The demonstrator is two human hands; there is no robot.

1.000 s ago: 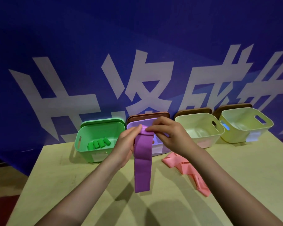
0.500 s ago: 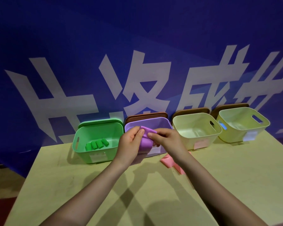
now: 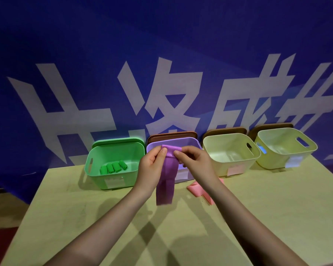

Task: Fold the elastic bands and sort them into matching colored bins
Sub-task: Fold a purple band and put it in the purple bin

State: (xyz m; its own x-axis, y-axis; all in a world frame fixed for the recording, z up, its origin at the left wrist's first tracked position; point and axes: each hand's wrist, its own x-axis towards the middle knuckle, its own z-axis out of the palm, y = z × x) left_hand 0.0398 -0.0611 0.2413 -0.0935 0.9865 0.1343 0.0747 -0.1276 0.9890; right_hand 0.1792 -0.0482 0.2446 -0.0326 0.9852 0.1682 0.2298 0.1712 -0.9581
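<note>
Both my hands hold a purple elastic band [image 3: 165, 179] in front of the purple bin [image 3: 188, 144]. My left hand [image 3: 152, 167] pinches its top left edge and my right hand [image 3: 194, 164] pinches its top right, where the band is folded over. The rest of the band hangs down above the table. A pink band [image 3: 197, 191] lies crumpled on the table, partly hidden by my right forearm. The green bin [image 3: 115, 177] holds several rolled green bands [image 3: 113, 167].
A cream bin [image 3: 236, 166] and a yellow bin [image 3: 288, 160] stand to the right of the purple one, each with a label on its front. Brown lids [image 3: 171, 135] lean behind the bins against a blue banner. The pale table [image 3: 277, 208] ends at the left.
A second ago the band hung long from my hands. Half a second ago it was bunched up between them. Now a shorter length hangs down again.
</note>
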